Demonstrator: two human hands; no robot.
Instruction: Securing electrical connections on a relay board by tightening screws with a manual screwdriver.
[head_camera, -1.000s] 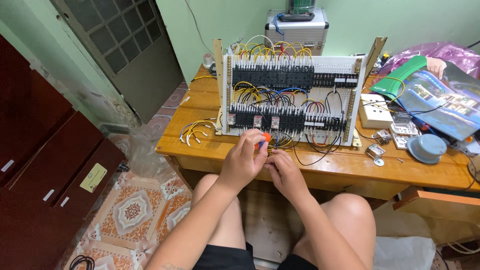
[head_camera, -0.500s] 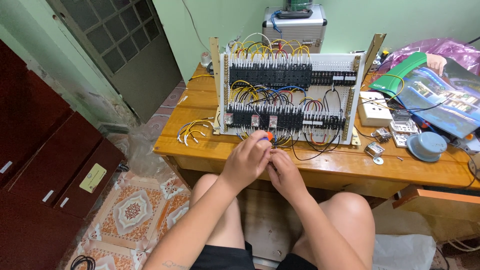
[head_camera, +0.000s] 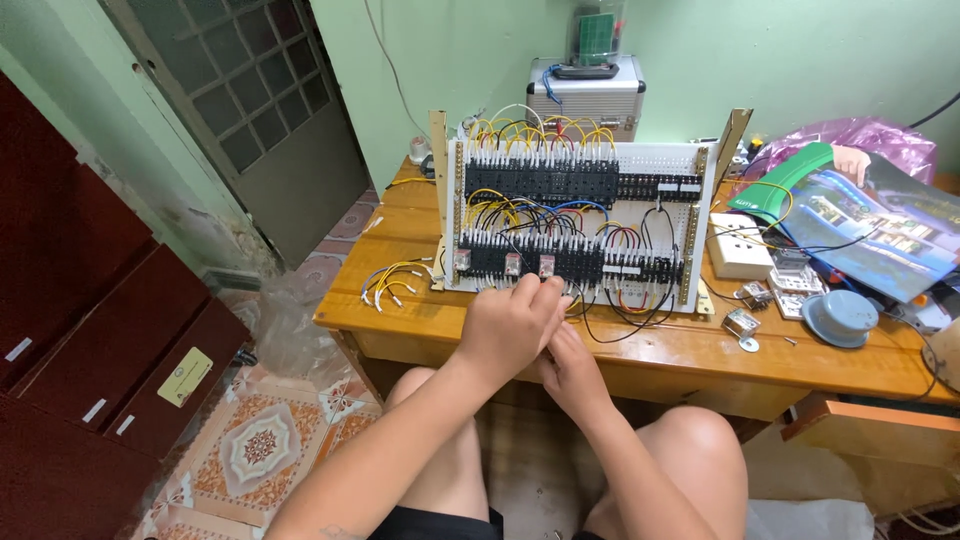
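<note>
Wooden table (head_camera: 640, 350), carrying an upright wiring board (head_camera: 575, 225) with two rows of black blocks and yellow, black and blue wires. Your left hand (head_camera: 508, 325) and right hand (head_camera: 572, 368) sit close together at the board's lower edge; whether either grips anything, you cannot tell. Loose yellow wires (head_camera: 390, 283) lie left of the board. A metal case (head_camera: 586, 95) stands behind, lid shut, contents hidden.
</note>
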